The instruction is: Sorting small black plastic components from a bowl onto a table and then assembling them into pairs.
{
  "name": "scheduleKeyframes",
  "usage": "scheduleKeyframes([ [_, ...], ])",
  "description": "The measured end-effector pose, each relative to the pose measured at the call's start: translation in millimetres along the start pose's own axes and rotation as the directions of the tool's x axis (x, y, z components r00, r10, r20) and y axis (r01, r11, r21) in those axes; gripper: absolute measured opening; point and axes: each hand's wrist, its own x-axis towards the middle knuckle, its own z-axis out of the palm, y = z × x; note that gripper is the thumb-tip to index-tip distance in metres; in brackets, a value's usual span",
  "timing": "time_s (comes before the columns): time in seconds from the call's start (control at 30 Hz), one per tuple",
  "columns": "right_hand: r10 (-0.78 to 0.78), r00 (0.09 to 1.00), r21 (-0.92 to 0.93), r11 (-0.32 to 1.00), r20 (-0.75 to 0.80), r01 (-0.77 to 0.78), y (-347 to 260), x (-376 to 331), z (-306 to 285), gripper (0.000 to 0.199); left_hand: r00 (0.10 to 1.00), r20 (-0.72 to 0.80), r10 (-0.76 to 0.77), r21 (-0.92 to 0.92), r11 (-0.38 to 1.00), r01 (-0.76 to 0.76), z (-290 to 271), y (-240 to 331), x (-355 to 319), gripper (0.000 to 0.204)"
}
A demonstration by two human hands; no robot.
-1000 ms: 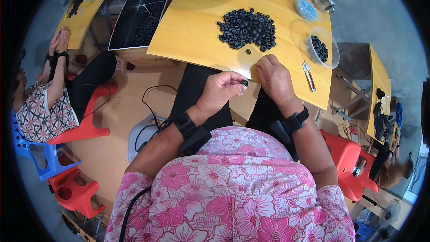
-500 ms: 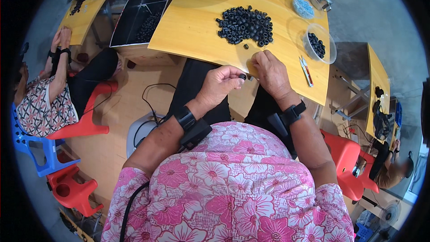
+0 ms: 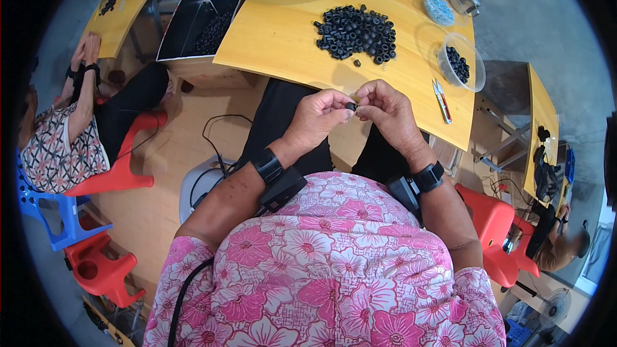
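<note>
a small black ring-shaped part [image 3: 351,106] is pinched between the fingertips of the left hand [image 3: 319,117] and the right hand [image 3: 385,108], both closed on it above the lap. its axis is too small to be read. just beyond, a heap of black parts [image 3: 357,33] is spread on the yellow counter [image 3: 276,38], with a clear bowl [image 3: 461,63] to the right.

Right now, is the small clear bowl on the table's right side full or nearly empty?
Nearly empty: the clear bowl holds only a few black pieces.
</note>
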Motion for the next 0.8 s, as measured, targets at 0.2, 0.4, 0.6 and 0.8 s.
scheduleKeyframes([
  [0.2,0.059,0.998,0.009,0.998,-0.003,-0.059,-2.0,2.0,0.2,0.021,1.0,0.004,0.005,0.074,0.997,-0.006,-1.5,0.4,-1.3,0.019],
  [0.4,0.145,0.989,0.196,0.971,-0.023,-0.137,-0.8,2.8,1.4,0.02,1.0,-0.006,0.021,0.063,0.998,-0.02,-0.9,-2.6,-0.7,0.016],
  [0.6,0.13,0.985,0.224,0.969,-0.112,-0.102,2.3,1.2,8.1,0.02,1.0,0.008,-0.002,0.002,1.0,0.002,-2.7,-3.3,0.8,0.016],
  [0.8,0.029,0.982,0.127,0.992,-0.189,-0.005,7.9,3.2,15.1,0.016,1.0,0.009,0.005,-0.056,0.998,-0.004,-3.6,-2.2,1.0,0.015],
])
